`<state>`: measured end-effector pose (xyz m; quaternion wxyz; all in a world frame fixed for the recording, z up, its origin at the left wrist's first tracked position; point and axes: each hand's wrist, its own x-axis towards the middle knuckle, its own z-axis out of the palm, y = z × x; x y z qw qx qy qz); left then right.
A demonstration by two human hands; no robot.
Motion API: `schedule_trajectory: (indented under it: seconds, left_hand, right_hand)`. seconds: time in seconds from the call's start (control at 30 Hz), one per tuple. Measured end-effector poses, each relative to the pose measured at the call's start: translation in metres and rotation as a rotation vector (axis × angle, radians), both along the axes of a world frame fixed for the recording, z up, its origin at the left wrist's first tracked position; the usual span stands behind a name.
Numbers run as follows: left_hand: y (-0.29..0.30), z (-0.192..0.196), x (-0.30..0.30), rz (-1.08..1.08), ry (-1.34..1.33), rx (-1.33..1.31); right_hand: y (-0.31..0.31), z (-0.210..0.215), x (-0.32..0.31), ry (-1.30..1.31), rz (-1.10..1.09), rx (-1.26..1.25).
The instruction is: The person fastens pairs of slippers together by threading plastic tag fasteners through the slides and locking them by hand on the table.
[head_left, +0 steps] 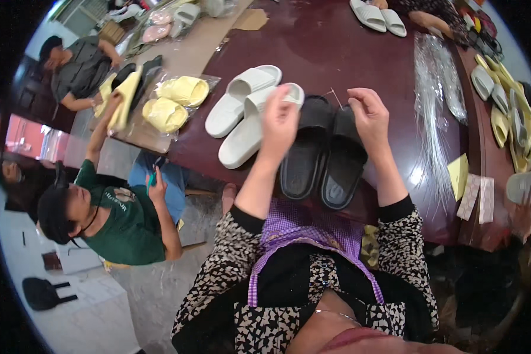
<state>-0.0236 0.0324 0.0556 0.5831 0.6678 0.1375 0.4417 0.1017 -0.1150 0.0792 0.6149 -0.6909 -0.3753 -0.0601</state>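
Observation:
A pair of black slides (321, 159) lies side by side in front of me on the dark red table. A thin pale strand (334, 99) stands up near their far ends, between my hands. My right hand (370, 112) is over the right black slide, fingers pinched together; whatever they grip is too fine to see. My left hand (280, 121), slightly blurred, has its fingers curled in and hovers left of the black pair. Its fingers hide any small thing in them. Partly behind that hand lies a pair of white slides (236, 112).
Bagged yellow slides (174, 100) lie left on the table (312, 47). A bundle of clear plastic strands (433, 124) lies right, beside a yellow card (458, 176). More slides (501, 97) sit far right. A co-worker in green (121, 218) holds a yellow slide (127, 97).

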Motion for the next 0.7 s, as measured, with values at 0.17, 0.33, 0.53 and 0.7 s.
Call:
schedule_trajectory:
  seconds: [0.17,0.33,0.53,0.7]
  left_hand:
    - [0.078,-0.006,-0.078,0.364,0.388,0.495]
    - [0.124,-0.052,-0.083,0.303,0.597,0.727]
    - [0.146,-0.051,-0.055,0.041,0.84,0.649]
    - [0.131,-0.034,-0.037,-0.127,0.705,0.623]
  right_hand:
    - [-0.056,0.003,-0.026,0.011,0.206,-0.283]
    - [-0.066,-0.014,-0.057,-0.447,0.238,-0.562]
    - [-0.027,-0.032,-0.071,-0.272,0.121,-0.822]
    - [-0.053,-0.052,-0.056,-0.391,-0.147,-0.683]
